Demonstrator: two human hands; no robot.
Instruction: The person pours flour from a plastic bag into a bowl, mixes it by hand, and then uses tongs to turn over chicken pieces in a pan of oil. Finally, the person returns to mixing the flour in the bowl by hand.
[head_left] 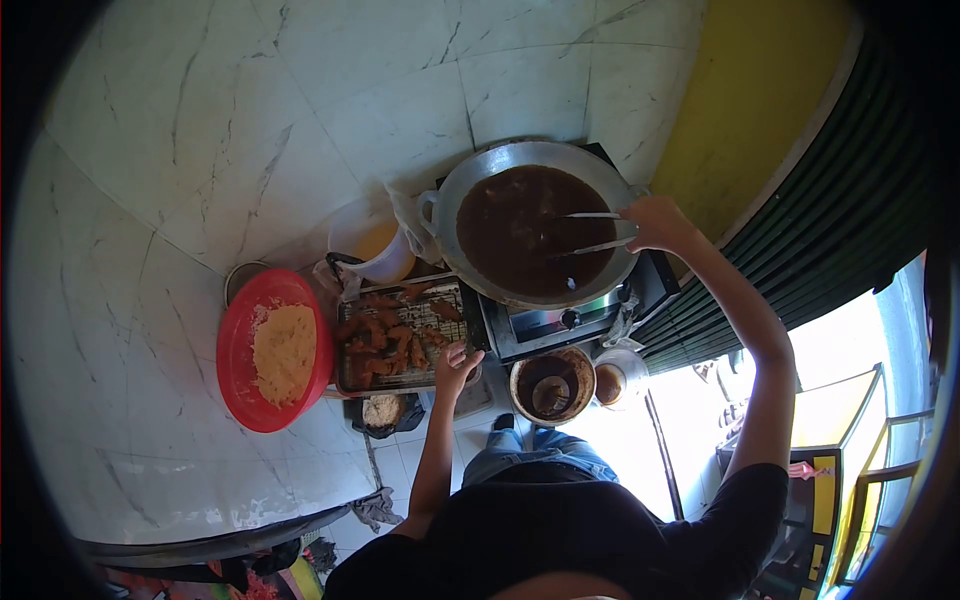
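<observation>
My right hand (660,225) is closed around metal tongs (594,215) at the right rim of a wide wok (450,215). The two arms of the tongs are spread, their tips in the dark brown oil (510,225). A small pale bit floats near the oil's lower edge. My left hand (456,368) is at the near right corner of a metal tray (400,384), fingers apart, nothing visible between them. Several browned fried pieces (375,330) lie on the rack inside that tray.
Left of the tray sits a red basin (235,365) of pale batter or flour. Behind stands a white bucket (350,228) with yellowish contents. The wok rests on a gas stove (560,325). Below are a brown-stained pot (520,395) and a clear container (630,375). A corrugated shutter (800,230) borders the right.
</observation>
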